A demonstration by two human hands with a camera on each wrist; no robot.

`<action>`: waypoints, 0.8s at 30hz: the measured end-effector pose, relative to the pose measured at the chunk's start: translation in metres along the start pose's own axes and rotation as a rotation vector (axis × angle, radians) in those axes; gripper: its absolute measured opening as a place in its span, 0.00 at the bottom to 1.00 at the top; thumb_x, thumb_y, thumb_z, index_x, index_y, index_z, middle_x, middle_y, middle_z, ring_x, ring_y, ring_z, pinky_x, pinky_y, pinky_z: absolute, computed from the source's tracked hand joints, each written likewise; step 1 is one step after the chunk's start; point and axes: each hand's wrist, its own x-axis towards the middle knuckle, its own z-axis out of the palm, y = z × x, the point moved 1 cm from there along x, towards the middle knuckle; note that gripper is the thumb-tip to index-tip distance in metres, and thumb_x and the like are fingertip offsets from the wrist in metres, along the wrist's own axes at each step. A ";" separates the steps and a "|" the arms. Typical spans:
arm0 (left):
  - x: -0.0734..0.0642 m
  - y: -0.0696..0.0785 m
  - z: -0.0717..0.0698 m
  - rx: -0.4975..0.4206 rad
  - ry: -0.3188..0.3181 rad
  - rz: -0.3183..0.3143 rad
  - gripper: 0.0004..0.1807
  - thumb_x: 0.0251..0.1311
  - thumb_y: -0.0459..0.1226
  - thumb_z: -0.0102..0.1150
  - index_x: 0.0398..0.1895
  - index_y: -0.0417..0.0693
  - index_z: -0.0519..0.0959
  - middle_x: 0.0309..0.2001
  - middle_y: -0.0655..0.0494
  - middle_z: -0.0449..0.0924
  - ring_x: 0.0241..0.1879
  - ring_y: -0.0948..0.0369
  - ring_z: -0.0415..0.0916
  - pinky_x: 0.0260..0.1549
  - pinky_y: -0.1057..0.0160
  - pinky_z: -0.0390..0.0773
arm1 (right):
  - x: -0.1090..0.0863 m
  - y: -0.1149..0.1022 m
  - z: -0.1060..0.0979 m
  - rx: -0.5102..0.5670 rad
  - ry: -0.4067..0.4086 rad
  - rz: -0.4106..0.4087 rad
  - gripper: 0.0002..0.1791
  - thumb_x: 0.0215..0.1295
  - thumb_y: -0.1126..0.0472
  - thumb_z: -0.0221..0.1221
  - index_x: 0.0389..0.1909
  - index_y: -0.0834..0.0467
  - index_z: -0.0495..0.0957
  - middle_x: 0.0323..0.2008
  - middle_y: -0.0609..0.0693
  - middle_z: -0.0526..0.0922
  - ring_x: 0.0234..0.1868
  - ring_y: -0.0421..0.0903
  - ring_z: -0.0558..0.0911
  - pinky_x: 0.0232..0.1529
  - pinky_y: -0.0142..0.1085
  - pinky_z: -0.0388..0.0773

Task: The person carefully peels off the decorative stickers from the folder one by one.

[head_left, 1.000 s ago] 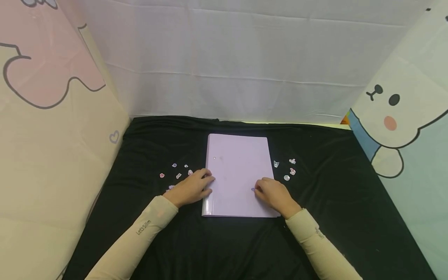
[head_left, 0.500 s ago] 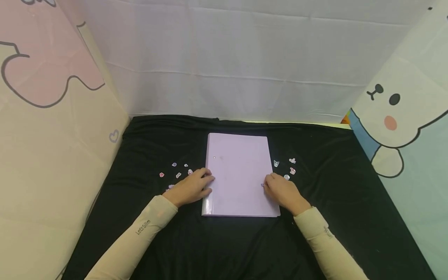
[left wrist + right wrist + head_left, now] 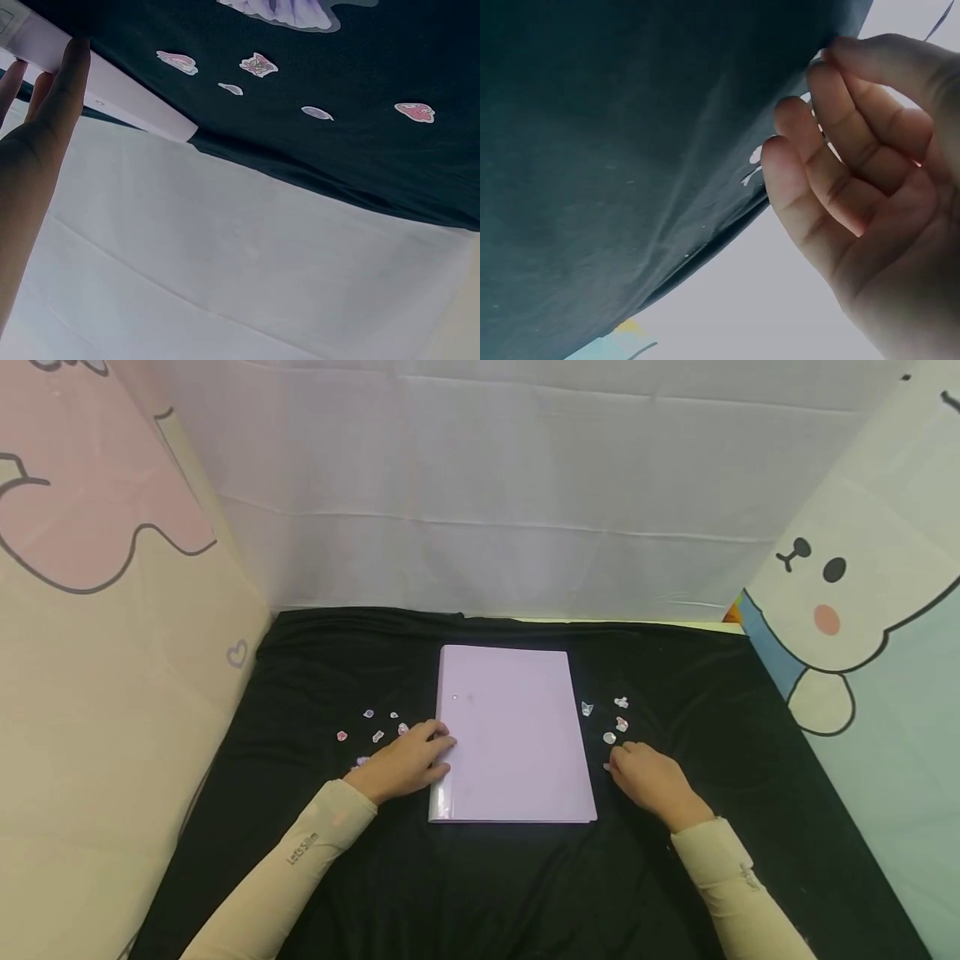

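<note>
A lilac ring binder (image 3: 517,735) lies closed on the black cloth. My left hand (image 3: 405,762) rests at its left edge, fingertips on the spine side, fingers loosely spread; the left wrist view shows those fingers (image 3: 64,97) against the binder's edge. To the right of the binder, my right hand (image 3: 651,781) pinches a small pale purple sticker (image 3: 607,767) between thumb and index finger, low over the cloth. In the right wrist view only a sliver of the sticker (image 3: 819,55) shows at the fingertips. Just beyond this hand lies a round white sticker (image 3: 609,738).
Several small stickers are scattered left of the binder, among them a pink one (image 3: 342,736) and a larger purple one (image 3: 292,11) by my left hand. More lie at the right, including a butterfly-shaped sticker (image 3: 587,709). A white curtain (image 3: 480,510) hangs behind the table.
My right hand has moved right, from over the binder to the cloth beside it, carrying the small sticker. The left hand stays at the spine.
</note>
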 end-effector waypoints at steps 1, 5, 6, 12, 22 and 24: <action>0.000 0.000 0.000 -0.002 0.000 -0.001 0.21 0.62 0.37 0.66 0.57 0.39 0.80 0.54 0.45 0.75 0.53 0.54 0.74 0.55 0.57 0.76 | -0.001 0.001 0.000 0.012 -0.012 0.007 0.05 0.61 0.65 0.67 0.28 0.59 0.80 0.22 0.48 0.74 0.24 0.47 0.75 0.26 0.41 0.78; 0.000 0.000 0.000 0.001 -0.004 -0.010 0.21 0.62 0.38 0.66 0.58 0.39 0.80 0.55 0.46 0.75 0.53 0.54 0.74 0.56 0.56 0.76 | -0.003 0.003 0.000 0.042 -0.035 0.017 0.04 0.60 0.65 0.68 0.30 0.58 0.82 0.23 0.48 0.76 0.25 0.46 0.76 0.29 0.42 0.80; 0.000 0.000 0.001 0.001 -0.005 -0.011 0.21 0.63 0.38 0.66 0.58 0.39 0.80 0.55 0.46 0.75 0.53 0.54 0.74 0.56 0.56 0.76 | -0.003 0.003 0.000 0.045 -0.035 0.017 0.04 0.59 0.65 0.69 0.30 0.58 0.82 0.24 0.47 0.77 0.25 0.46 0.76 0.30 0.42 0.81; 0.000 0.002 0.000 -0.002 -0.001 -0.012 0.21 0.62 0.37 0.66 0.58 0.39 0.80 0.55 0.45 0.75 0.53 0.53 0.74 0.56 0.56 0.75 | -0.003 0.005 -0.003 0.069 -0.029 0.008 0.05 0.58 0.66 0.70 0.29 0.57 0.82 0.24 0.46 0.77 0.25 0.45 0.75 0.31 0.43 0.81; 0.000 0.000 -0.004 0.033 -0.013 -0.045 0.20 0.63 0.38 0.65 0.57 0.41 0.80 0.54 0.47 0.77 0.51 0.55 0.76 0.54 0.57 0.77 | 0.020 0.001 -0.012 0.090 0.054 0.064 0.05 0.64 0.63 0.65 0.38 0.61 0.83 0.33 0.53 0.83 0.32 0.50 0.80 0.38 0.48 0.82; 0.002 -0.001 -0.006 0.044 -0.005 -0.051 0.19 0.64 0.38 0.64 0.56 0.41 0.80 0.54 0.47 0.77 0.50 0.55 0.76 0.54 0.57 0.77 | 0.029 -0.003 -0.015 0.098 0.055 0.079 0.09 0.66 0.61 0.63 0.42 0.62 0.83 0.37 0.56 0.84 0.36 0.52 0.82 0.41 0.50 0.82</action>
